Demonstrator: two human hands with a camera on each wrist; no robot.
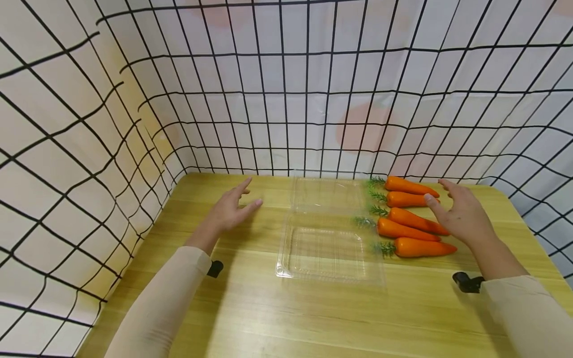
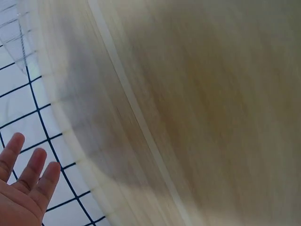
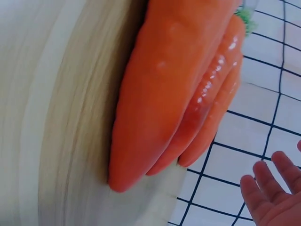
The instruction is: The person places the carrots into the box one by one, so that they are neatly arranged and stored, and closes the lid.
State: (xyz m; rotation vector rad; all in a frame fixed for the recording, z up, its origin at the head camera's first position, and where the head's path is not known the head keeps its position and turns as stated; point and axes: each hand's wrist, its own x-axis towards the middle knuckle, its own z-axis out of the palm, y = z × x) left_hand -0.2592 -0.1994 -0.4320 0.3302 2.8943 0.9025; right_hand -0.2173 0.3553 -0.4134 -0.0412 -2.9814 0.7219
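Several orange carrots (image 1: 409,228) with green leafy tops lie in a column on the right of the table, tips toward the right. My right hand (image 1: 465,214) hovers by their tips, fingers spread and holding nothing; in the right wrist view its fingers (image 3: 270,183) are apart from the nearest carrot (image 3: 160,89). A clear plastic clamshell box (image 1: 329,253) lies unfolded in the middle, its lid (image 1: 329,194) toward the back. Some carrot tops overlap its right edge in the head view. To the left of the box, my left hand (image 1: 228,206) is over bare wood with nothing in it, thumb and fingers apart.
The light wooden table (image 1: 286,318) is bounded by black wire grid panels (image 1: 268,109) at the back and both sides, with white printed cloth behind. A black wrist-camera mount (image 1: 467,282) sits under the right wrist, another (image 1: 216,269) at the left.
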